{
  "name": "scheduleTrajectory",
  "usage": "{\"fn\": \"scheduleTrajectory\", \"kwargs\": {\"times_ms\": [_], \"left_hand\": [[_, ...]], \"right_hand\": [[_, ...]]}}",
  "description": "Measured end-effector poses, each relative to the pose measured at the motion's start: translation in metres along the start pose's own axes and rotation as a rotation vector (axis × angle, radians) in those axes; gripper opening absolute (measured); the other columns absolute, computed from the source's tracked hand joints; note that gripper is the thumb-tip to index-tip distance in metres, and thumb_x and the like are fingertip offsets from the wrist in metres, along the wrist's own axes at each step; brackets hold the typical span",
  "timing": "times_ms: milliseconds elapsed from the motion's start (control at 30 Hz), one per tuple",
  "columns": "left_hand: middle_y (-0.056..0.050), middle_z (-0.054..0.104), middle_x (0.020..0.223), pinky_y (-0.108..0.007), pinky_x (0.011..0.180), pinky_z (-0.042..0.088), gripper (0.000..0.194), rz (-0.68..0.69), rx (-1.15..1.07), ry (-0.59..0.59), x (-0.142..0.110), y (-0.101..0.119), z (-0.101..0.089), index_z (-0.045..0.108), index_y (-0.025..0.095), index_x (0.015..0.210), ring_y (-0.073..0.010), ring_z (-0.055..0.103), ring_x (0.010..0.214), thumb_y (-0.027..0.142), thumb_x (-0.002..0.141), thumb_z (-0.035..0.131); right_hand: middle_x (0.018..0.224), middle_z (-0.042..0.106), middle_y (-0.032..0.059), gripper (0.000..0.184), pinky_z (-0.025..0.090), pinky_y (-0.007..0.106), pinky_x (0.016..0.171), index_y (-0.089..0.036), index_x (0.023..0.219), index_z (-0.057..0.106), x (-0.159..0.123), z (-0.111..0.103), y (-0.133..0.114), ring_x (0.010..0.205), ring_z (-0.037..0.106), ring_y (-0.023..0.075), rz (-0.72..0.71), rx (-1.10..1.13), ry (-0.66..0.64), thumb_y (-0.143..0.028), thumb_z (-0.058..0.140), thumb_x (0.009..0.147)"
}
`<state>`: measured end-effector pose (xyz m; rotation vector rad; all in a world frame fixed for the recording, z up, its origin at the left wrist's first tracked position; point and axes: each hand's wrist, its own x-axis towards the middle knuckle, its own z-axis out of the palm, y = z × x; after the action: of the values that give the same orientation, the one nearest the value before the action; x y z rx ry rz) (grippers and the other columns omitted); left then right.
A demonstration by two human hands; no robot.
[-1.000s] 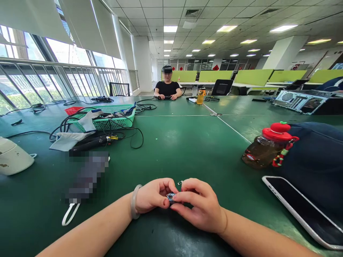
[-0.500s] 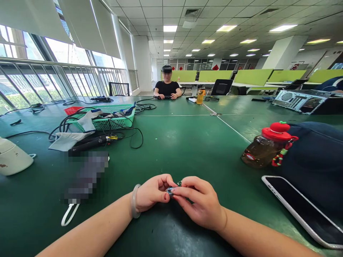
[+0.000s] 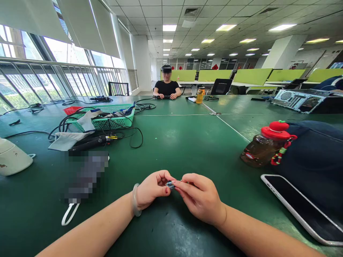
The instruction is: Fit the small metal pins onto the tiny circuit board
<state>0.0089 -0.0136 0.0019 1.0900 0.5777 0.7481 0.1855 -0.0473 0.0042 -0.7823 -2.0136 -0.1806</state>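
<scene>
Small blue part (image 3: pixel 169 184) sat pinched between both hands, just above the green counter (image 3: pixel 177 142). Left hand (image 3: pixel 151 189) fingers clamped its left end, right hand (image 3: pixel 199 198) fingers its right end; long axis ran hand to hand, both equally near.

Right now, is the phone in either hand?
No. The phone lies flat on the table to the right, while left hand and right hand pinch a small part.

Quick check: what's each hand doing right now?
Left hand: closed, pinching the small blue circuit board.
Right hand: closed, pinching the same board.
</scene>
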Motion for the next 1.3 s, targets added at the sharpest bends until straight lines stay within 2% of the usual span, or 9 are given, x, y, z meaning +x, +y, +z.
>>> {"fn": "scheduleTrajectory", "kwargs": {"times_ms": [333,600,900,1133,1300], "left_hand": [[0.000,0.056,0.071,-0.020,0.060,0.031,0.039,-0.006,-0.028,-0.007,0.001,0.000,-0.001,0.055,0.012,0.077,-0.0083,0.047,0.063,0.029,0.051,0.079],[-0.001,0.058,0.074,-0.021,0.063,0.032,0.038,0.003,0.012,0.005,0.001,0.000,-0.002,0.054,0.012,0.076,-0.0091,0.048,0.066,0.031,0.053,0.078],[0.000,0.056,0.072,-0.021,0.063,0.035,0.033,0.007,0.155,0.109,0.004,0.004,0.000,0.054,0.012,0.074,-0.0080,0.048,0.065,0.027,0.055,0.076],[0.001,0.057,0.072,-0.022,0.064,0.037,0.030,0.017,0.220,0.127,0.006,0.003,-0.002,0.054,0.013,0.074,-0.0089,0.049,0.066,0.026,0.057,0.074],[0.001,0.058,0.073,-0.023,0.066,0.037,0.030,0.007,0.217,0.128,0.006,0.001,-0.004,0.054,0.013,0.073,-0.0095,0.050,0.067,0.025,0.056,0.075]], "right_hand": [[0.076,0.058,0.0025,0.020,0.043,0.023,0.056,-0.020,0.093,0.063,-0.002,0.001,0.001,0.062,0.051,0.0094,0.021,0.009,-0.014,-0.015,0.058,0.075],[0.078,0.058,0.0030,0.021,0.043,0.023,0.057,-0.019,0.097,0.062,-0.002,0.001,0.004,0.064,0.051,0.0096,0.014,0.006,-0.043,-0.014,0.053,0.078],[0.079,0.059,0.0030,0.019,0.040,0.023,0.057,-0.019,0.096,0.062,-0.002,0.002,0.008,0.066,0.051,0.0102,0.014,-0.123,-0.111,-0.016,0.052,0.080],[0.076,0.060,0.0027,0.017,0.036,0.024,0.055,-0.018,0.092,0.062,-0.002,0.003,0.010,0.062,0.048,0.0106,-0.068,-0.231,-0.157,-0.016,0.050,0.081],[0.076,0.060,0.0023,0.018,0.036,0.024,0.055,-0.019,0.093,0.062,-0.002,0.004,0.010,0.061,0.048,0.0102,-0.056,-0.236,-0.170,-0.015,0.049,0.081]]}}
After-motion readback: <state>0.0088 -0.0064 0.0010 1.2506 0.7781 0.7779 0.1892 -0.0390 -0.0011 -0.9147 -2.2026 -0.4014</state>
